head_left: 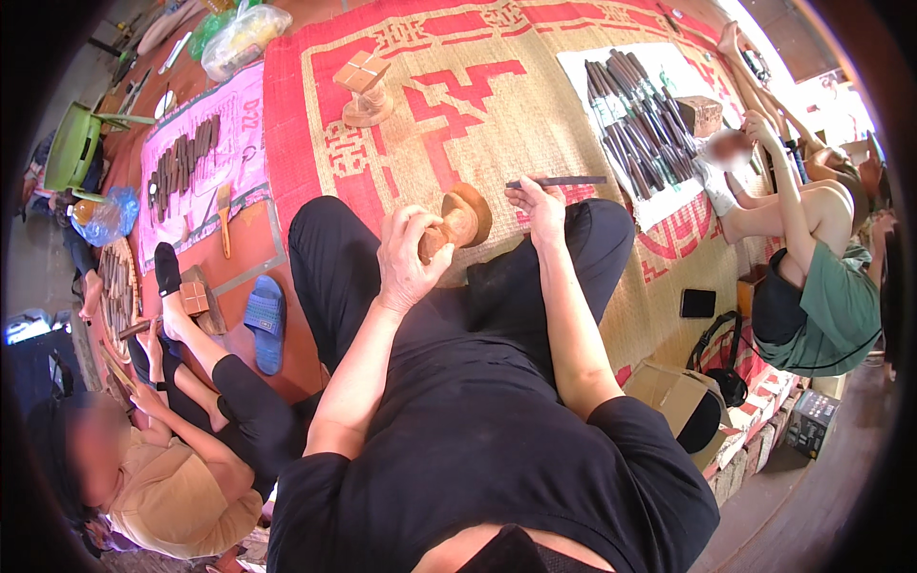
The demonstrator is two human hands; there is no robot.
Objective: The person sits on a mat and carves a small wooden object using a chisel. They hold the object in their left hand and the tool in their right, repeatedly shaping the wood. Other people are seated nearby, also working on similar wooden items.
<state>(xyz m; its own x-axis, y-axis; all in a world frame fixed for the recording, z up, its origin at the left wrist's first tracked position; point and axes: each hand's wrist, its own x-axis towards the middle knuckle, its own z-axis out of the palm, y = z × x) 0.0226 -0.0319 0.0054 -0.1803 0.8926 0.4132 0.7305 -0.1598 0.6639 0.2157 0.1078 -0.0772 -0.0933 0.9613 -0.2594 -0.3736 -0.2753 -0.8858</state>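
My left hand (411, 256) is wrapped round a brown wooden piece (468, 216) with a narrow waist and flared round ends, tilted above my lap. To its right, my right hand (540, 212) pinches a thin, dark, flat bar-like tool (581, 180); whether it is a file or a blade I cannot tell. The tool lies nearly level, its long end pointing right, apart from the wooden piece. Ahead on the mat stands a similar waisted wooden piece (368, 107), with a tied, light brown block (362, 71) at its far end.
A red and straw-coloured woven mat (458, 143) spreads ahead. Several dark-handled tools (640, 124) lie on white cloth at right; dark sticks (181, 162) rest on a pink sheet. A phone (698, 304) and a cardboard box (673, 401) sit near my right. People sit on both sides.
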